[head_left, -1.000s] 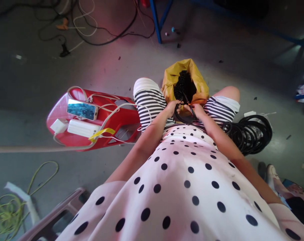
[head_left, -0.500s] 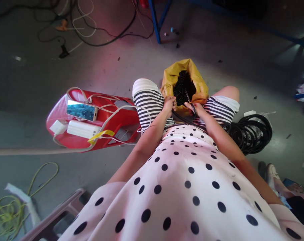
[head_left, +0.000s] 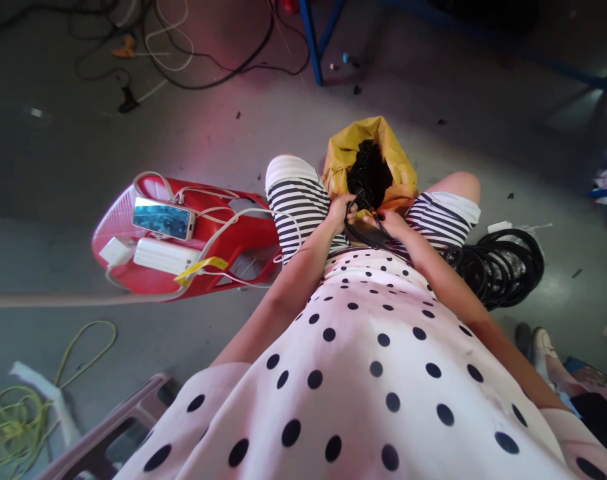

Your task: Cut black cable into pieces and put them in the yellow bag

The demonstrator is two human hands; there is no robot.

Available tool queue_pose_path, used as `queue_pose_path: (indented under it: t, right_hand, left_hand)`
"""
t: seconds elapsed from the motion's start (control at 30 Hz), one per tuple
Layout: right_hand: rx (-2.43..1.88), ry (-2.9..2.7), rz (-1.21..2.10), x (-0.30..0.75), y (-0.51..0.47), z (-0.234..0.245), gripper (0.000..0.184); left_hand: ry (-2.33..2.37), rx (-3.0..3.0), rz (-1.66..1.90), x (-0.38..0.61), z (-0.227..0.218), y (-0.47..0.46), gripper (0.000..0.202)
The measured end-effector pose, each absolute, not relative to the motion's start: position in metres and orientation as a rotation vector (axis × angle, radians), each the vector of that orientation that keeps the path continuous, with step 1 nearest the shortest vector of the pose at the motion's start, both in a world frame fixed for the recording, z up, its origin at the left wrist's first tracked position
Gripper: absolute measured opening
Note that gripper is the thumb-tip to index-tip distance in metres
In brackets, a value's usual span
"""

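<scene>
The person works with two hands, both just on the near side of one yellow bag (head_left: 337, 160), which stands open between two knees in striped shorts (head_left: 296, 200). The left hand (head_left: 339, 211), at the near left edge of this bag, has its fingers bent around one black cord (head_left: 354, 233). The right hand (head_left: 392, 224), at the near right edge, grasps one pair of dark scissors (head_left: 369, 204); whether the blades are pressing on the cord, one cannot tell. The scissors point away from the body and to the left, their long axis slanting toward the left hand. From the left hand the cord bends back toward the body, then runs to the right, where the forearm covers it. Inside the bag lie many black pieces (head_left: 366, 163), too dark for counting. Left of the bag, beyond the knee, is one red stool (head_left: 223, 257), bearing one phone (head_left: 163, 219), one white box (head_left: 166, 255) and one white plug (head_left: 117, 251); one yellow tag (head_left: 202, 270) there is too small to read. Right of the bag, beyond the other knee, rests one black coil (head_left: 503, 270) of many loops. Farther than the bag stands a blue leg (head_left: 312, 47) with its brace, and to the far left several cables (head_left: 243, 70) lie tangled on the floor.
</scene>
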State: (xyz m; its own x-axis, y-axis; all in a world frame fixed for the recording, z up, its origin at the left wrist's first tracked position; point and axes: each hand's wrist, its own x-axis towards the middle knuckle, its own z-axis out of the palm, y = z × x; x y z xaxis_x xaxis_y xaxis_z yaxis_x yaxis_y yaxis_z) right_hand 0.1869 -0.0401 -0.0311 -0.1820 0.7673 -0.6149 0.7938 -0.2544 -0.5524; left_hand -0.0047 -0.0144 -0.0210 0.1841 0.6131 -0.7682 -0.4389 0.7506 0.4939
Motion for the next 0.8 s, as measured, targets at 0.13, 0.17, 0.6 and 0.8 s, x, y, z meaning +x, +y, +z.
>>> queue_pose_path:
  t: [0.13,0.17,0.6,0.8]
  right_hand:
    - [2.004,1.919,-1.422,0.187,-0.0405,-0.0294,0.072]
    - [2.009,1.923,-1.416,0.1869,-0.0405,-0.0289,0.07]
    - [2.031,1.933,-1.436,0.1881,-0.0397,-0.0271,0.072]
    - [2.058,1.888,-1.505,0.1895,-0.0423,-0.031,0.07]
  left_hand:
    - [1.138,0.169,0.73,-0.0053,-0.0215,-0.0143,0.025]
    - [1.135,0.162,0.729,-0.0054,-0.0215,-0.0142,0.025]
    - [1.081,0.162,0.645,-0.0094,-0.0172,-0.0147,0.02]
    - [1.097,0.179,0.644,-0.0091,-0.018,-0.0148,0.017]
